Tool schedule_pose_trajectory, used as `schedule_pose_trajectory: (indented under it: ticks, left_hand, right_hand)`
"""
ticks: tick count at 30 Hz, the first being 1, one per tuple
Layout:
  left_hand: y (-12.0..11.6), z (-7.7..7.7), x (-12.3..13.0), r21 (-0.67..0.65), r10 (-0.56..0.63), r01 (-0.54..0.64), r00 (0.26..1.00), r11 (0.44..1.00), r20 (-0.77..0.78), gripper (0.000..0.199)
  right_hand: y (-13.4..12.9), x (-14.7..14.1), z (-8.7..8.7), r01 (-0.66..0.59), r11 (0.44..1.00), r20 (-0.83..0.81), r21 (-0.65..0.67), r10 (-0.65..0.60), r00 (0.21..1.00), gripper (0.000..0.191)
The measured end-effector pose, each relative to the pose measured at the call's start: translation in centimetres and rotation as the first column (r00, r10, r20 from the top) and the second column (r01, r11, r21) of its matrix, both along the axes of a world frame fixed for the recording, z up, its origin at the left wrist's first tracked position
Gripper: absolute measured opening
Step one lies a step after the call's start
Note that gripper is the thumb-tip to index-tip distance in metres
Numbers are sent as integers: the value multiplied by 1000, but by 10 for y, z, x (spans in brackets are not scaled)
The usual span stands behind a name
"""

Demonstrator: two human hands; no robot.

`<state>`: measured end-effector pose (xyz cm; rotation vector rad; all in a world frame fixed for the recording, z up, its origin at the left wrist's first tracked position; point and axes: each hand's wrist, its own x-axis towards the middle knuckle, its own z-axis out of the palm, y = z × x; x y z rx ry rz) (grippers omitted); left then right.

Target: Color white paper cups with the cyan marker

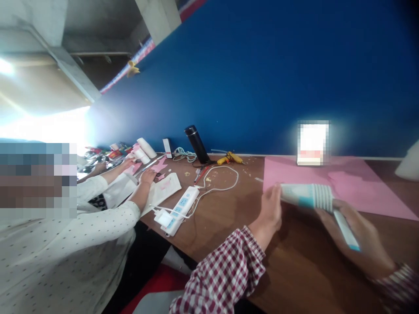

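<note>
A stack of nested white paper cups (296, 194) with a teal band lies sideways just above the table, its several rims facing right. My left hand (272, 207) is closed on the base end of the stack. At the rim end is my right hand (363, 233), slightly blurred, with its fingers under the rims. A narrow white piece with a teal end (347, 231) sticks out along this hand, held against the fingers; its exact kind cannot be made out. Behind both hands lies a pink sheet (284, 170) on the brown table (225, 213).
A white power strip (181, 209) with a looping cable sits to the left. Farther back are a black flask (198, 146), a yellow glue gun (230, 158) and a bright, blurred-out upright object (313, 144). A co-worker in a dotted top (81, 244) handles pink pieces at left.
</note>
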<state>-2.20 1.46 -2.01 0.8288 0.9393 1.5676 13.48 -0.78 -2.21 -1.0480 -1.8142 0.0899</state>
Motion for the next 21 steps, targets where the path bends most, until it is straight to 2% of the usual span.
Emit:
schedule_pose_trajectory:
  ticks: [4, 9, 13, 17, 21]
  left_hand:
    - [6, -6, -1, 22, 16, -16, 1000, 1000, 24, 43]
    - [14, -11, -5, -27, 110, -108, 992, 994, 69, 43]
    - [17, -6, -11, -30, 178, -176, 974, 984, 138, 35]
    - [19, 3, -18, -136, 278, -251, 930, 958, 242, 27]
    - [22, 7, -21, -203, 295, -249, 924, 947, 244, 20]
  right_hand:
    - [1, 0, 0, 39, 999, -5, -4, -39, 999, 17]
    - [0, 4, 3, 91, 995, -8, -46, -92, 996, 23]
    - [1, 8, 3, 211, 975, -50, -72, -214, 975, 29]
    - [1, 10, 2, 337, 934, -66, -122, -346, 936, 25]
    - [3, 12, -1, 378, 921, -86, -95, -386, 918, 22]
